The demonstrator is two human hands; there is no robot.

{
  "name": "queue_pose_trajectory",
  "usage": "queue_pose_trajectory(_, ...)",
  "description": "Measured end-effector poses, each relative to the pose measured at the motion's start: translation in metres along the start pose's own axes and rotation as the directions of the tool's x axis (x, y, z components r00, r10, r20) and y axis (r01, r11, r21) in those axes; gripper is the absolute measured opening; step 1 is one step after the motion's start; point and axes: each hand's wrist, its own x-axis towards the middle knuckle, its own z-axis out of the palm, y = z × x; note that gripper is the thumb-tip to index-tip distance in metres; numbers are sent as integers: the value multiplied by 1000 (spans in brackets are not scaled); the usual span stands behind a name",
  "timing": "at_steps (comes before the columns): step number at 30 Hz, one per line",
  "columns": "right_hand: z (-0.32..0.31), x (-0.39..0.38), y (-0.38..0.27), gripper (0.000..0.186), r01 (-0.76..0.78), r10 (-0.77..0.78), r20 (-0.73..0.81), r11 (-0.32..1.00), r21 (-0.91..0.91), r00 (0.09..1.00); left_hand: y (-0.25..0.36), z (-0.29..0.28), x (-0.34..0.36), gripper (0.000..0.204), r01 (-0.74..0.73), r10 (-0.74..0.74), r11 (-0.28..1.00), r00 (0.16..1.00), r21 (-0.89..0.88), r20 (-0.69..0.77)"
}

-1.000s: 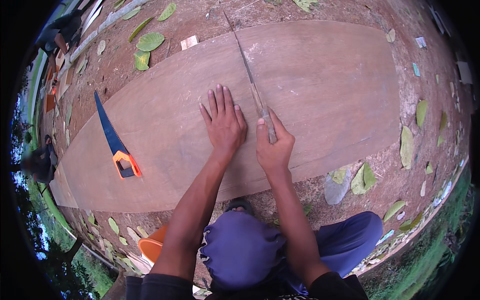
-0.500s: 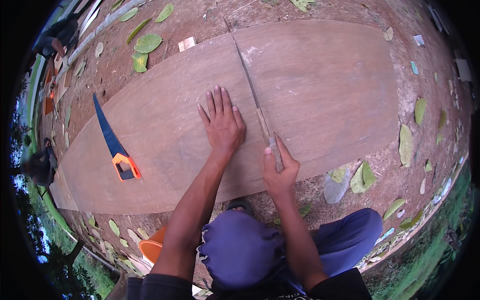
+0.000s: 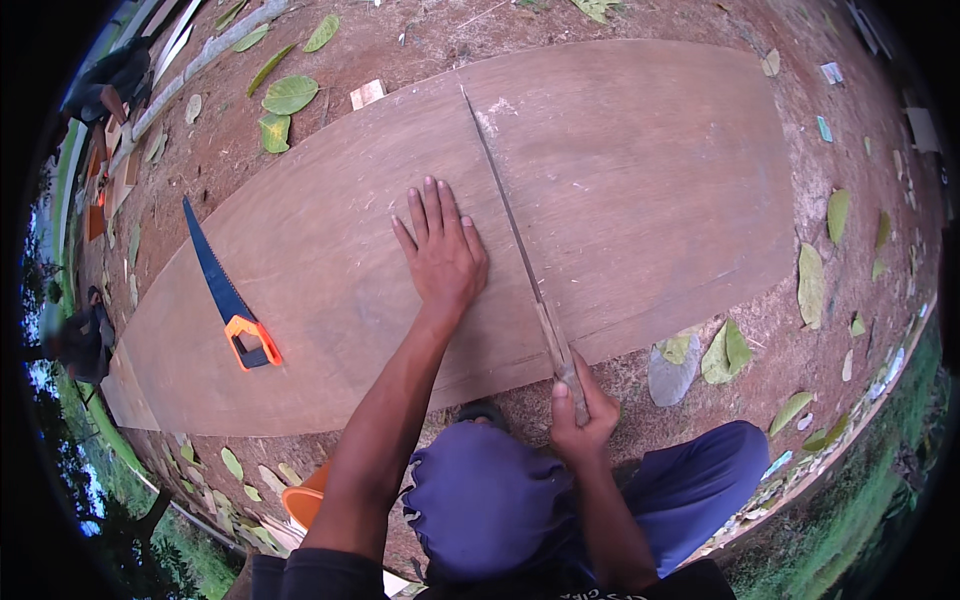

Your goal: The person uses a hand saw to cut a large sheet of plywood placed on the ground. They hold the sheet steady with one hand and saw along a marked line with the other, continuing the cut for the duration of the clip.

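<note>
A plywood sheet (image 3: 660,200) spans mid-frame; across its centre runs a brown-handled handsaw (image 3: 530,270), gripped by the right hand's (image 3: 585,422) curled fingers, lower centre. An orange-and-black-handled handsaw (image 3: 224,285) lies at left. The left hand (image 3: 443,255) rests flat on the sheet, fingers moderately spread.

Soft, even daylight covers the board (image 3: 650,200); its edges bow with fisheye distortion; bright sky (image 3: 40,376) pierces dim foliage (image 3: 115,550) at left; grass (image 3: 845,530) near right looks soft; corners are black.
</note>
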Motion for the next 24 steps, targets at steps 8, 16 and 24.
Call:
queue_pose_trajectory(8,63,114,10,45,-19,35,-83,983,184,996,11,0,2,59,-20,21,998,1000,-53,6)
queue_pose_trajectory(16,-20,-6,-23,43,-132,134,67,991,-34,989,5,1,-5,59,-6,6,1000,1000,-16,21)
queue_pose_trajectory(24,32,63,7,42,-56,55,24,998,41,998,3,2,0,59,-26,26,1000,1000,-9,-2)
